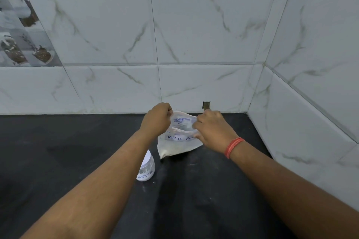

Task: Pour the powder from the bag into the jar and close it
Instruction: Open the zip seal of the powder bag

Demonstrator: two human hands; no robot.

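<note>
One bag (179, 142) marked "MILK" — both hands' fingers (168, 111) pinching its mouth; one jar (146, 169) reads "WDER" — table (58, 161).

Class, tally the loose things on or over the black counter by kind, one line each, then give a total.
Bags: 1, the milk powder bag, held by the left hand and right hand
Jars: 1, the labelled jar
Total: 2

Soft, even, cool light, faint shadows on the dark counter (77, 161), wide-angle bending at edges, slight blur.
</note>
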